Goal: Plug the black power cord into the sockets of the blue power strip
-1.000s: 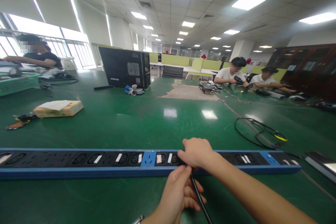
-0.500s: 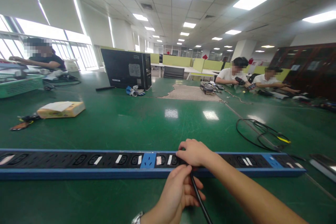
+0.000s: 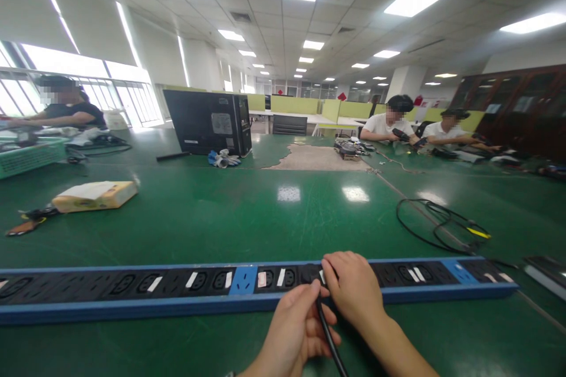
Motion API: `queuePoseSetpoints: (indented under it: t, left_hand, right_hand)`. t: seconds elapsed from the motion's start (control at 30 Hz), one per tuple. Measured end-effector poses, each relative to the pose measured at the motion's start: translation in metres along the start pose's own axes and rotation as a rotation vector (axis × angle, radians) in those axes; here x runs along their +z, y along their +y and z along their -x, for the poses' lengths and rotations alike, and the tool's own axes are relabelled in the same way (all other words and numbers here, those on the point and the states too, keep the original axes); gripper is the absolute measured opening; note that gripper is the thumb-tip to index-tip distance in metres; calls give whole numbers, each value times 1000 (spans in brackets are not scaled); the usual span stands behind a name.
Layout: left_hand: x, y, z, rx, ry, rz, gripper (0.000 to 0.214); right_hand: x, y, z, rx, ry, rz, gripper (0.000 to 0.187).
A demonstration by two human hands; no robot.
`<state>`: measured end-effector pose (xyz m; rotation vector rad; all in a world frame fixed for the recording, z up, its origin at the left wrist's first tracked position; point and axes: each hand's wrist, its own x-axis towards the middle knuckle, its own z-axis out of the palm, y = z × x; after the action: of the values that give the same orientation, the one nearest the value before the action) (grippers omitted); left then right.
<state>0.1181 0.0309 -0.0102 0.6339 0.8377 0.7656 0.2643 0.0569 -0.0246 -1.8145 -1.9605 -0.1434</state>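
Note:
A long blue power strip (image 3: 132,305) with black sockets lies across the green table (image 3: 265,212) in front of me. My right hand (image 3: 354,288) rests curled on the strip near its middle, covering a socket and what seems to be a plug. My left hand (image 3: 294,330) sits just in front of the strip, its fingers closed round a black cable (image 3: 328,339) that runs from the strip toward me. The plug end itself is hidden under my fingers.
A coiled black cable (image 3: 442,221) lies right of centre, with a flat grey device (image 3: 546,271) at the right edge. A yellow box (image 3: 95,195) sits at left, a black computer case (image 3: 207,121) further back. People work at the far left and far right.
My right hand has shifted slightly right along the strip and drawn back toward me. My left hand keeps its grip on the cable. The view has tilted a little.

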Motion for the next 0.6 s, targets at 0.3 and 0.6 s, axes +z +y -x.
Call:
queuePoseSetpoints:
  t: [0.3, 0.6]
  left_hand:
    - [2, 6, 2, 20, -6, 16, 34]
    - [26, 124, 61, 590, 68, 85, 20]
  right_hand:
    - [-5, -7, -4, 36, -77, 84, 36]
    - [-6, -8, -1, 36, -69, 73, 35]
